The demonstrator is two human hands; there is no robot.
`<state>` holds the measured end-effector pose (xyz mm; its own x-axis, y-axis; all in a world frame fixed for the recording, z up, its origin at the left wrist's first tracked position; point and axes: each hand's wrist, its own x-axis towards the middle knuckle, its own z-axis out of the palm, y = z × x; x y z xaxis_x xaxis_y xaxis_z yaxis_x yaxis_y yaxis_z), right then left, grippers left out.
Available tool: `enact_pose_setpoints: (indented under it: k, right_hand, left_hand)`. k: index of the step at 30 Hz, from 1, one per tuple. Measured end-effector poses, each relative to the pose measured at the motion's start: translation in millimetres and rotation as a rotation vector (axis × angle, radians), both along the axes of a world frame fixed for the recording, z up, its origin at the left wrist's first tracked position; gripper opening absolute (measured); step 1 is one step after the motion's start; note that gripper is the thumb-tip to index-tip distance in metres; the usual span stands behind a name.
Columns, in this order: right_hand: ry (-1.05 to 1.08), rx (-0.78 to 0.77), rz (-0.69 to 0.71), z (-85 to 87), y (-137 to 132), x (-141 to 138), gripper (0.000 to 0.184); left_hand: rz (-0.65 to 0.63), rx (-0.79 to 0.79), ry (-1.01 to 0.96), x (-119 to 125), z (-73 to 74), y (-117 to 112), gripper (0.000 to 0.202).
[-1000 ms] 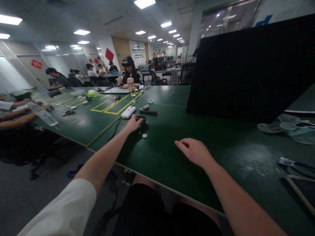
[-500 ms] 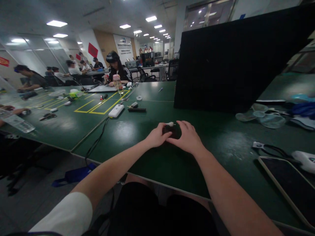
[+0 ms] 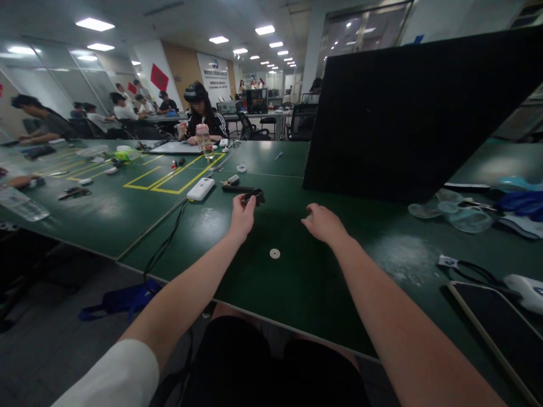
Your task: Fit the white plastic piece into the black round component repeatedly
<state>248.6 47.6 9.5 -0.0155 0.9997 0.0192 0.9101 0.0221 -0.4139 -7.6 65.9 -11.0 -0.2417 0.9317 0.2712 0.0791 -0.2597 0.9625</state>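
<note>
Left hand [image 3: 243,219]: thumb and fingers pinching dark object [image 3: 258,196].
Right hand [image 3: 326,223]: fingers curled; can't tell if holding anything.
Pale disc [image 3: 275,254]: flat on counter [image 3: 292,299].

Shared tables [image 3: 292,297] and mesh chairs [image 3: 303,120] suggest an office

Pale disc [image 3: 275,254] near both hands [image 3: 243,219] [image 3: 324,223]

Left fingers [image 3: 251,207], right fingers [image 3: 311,225] apart again
</note>
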Motion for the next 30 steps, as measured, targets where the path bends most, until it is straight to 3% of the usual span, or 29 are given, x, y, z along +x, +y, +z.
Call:
enact_pose_setpoints:
  k: [4, 8, 11, 15, 19, 21, 24, 27, 30]
  right_hand:
    - [-0.086, 0.003, 0.091, 1.8, -2.8, -14.3, 0.041]
    - [-0.076, -0.040, 0.073, 3.7, -30.4, -32.9, 0.013]
    - [-0.065, -0.098, 0.088, 9.6, -55.3, -46.9, 0.015]
    - [-0.067, -0.043, 0.263, 15.8, -76.8, -65.3, 0.047]
    - [-0.029, -0.055, 0.410, 11.9, -80.0, -66.9, 0.027]
    - [0.045, -0.095, 0.393, 10.6, -77.6, -57.7, 0.022]
    - [0.148, -0.103, 0.255, 13.9, -73.5, -39.1, 0.024]
    - [0.258, 0.046, 0.071, 19.3, -72.2, -27.2, 0.033]
    - [0.295, 0.208, 0.026, 19.7, -73.3, -26.1, 0.034]
  left_hand:
    - [-0.018, 0.036, 0.084, 2.7, -5.0, 1.6, 0.043]
    - [-0.050, 0.062, 0.219, 7.0, -8.3, 2.6, 0.045]
    - [-0.111, 0.060, 0.239, 8.9, -8.4, 1.9, 0.046]
    - [-0.167, 0.085, 0.269, 11.5, -5.4, -5.1, 0.046]
    - [-0.275, 0.136, 0.360, 10.8, -0.3, -15.5, 0.047]
    - [-0.317, 0.136, 0.415, 9.7, 2.5, -20.0, 0.049]
    - [-0.349, 0.104, 0.488, 9.1, 6.5, -25.9, 0.050]
    - [-0.398, 0.087, 0.556, 10.0, 9.2, -31.1, 0.050]
    - [-0.475, 0.107, 0.603, 11.9, 9.7, -36.0, 0.050]
